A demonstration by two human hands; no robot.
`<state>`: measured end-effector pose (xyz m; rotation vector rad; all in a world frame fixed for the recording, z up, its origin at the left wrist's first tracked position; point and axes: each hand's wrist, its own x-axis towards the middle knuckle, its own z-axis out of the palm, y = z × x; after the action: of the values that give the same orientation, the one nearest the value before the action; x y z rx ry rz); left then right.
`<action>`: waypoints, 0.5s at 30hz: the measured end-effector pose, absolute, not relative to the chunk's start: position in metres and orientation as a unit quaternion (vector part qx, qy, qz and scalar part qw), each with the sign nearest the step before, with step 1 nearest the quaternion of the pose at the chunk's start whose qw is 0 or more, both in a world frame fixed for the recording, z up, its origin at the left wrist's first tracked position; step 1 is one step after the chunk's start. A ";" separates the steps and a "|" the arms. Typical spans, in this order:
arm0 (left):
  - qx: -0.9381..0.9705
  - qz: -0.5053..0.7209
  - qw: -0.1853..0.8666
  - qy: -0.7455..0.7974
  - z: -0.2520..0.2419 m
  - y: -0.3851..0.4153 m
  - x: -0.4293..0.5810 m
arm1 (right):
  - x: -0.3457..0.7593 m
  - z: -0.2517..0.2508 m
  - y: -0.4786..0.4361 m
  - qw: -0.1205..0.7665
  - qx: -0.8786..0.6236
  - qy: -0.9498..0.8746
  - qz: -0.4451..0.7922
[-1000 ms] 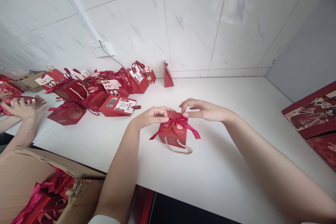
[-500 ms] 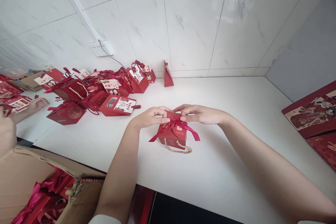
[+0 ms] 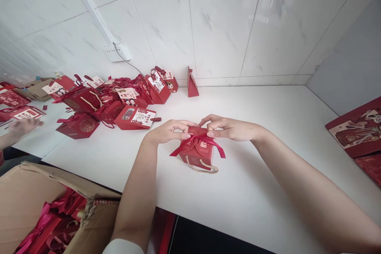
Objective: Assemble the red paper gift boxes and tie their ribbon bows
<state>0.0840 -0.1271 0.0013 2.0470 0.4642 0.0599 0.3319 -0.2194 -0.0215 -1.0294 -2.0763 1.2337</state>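
On the white table in front of me stands a small red gift box (image 3: 195,155) with gold characters and curved top flaps. A magenta ribbon (image 3: 220,150) is knotted across its top, its tails hanging to both sides. A gold twisted cord handle (image 3: 205,171) droops at the near side. My left hand (image 3: 170,131) pinches the ribbon at the left of the knot between thumb and fingers. My right hand (image 3: 230,129) pinches it at the right. The fingers partly cover the box's far edge and the ribbon's loops.
Several red gift boxes (image 3: 86,127) are heaped at the back left. One slim red box (image 3: 192,83) stands by the tiled wall. A cardboard carton (image 3: 98,222) with red boxes sits lower left. A co-worker's hand (image 3: 25,126) is at far left; a red printed package (image 3: 357,131) is at right.
My thumbs have drawn slightly apart at the ribbon, while the box stays in place. The co-worker's hand at the far left has moved left and down. The view has shifted slightly.
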 end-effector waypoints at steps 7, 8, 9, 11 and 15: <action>0.787 0.030 0.580 0.208 -0.009 -0.126 0.089 | 0.335 -0.020 -0.221 0.247 -0.411 -0.728 0.489; 0.781 0.031 0.588 0.209 -0.011 -0.126 0.090 | 0.336 -0.018 -0.222 0.243 -0.420 -0.724 0.490; 0.778 0.032 0.592 0.208 -0.011 -0.125 0.091 | 0.336 -0.016 -0.223 0.243 -0.430 -0.721 0.486; 0.775 0.040 0.596 0.207 -0.013 -0.125 0.091 | 0.333 -0.010 -0.227 0.264 -0.454 -0.722 0.451; 0.770 0.059 0.595 0.222 -0.014 -0.124 0.091 | 0.318 -0.004 -0.234 0.343 -0.461 -0.759 0.307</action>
<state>0.0907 -0.1237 -0.0137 1.7900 0.5169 0.1372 0.3178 -0.2344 -0.0040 -1.1973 -1.9716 0.7983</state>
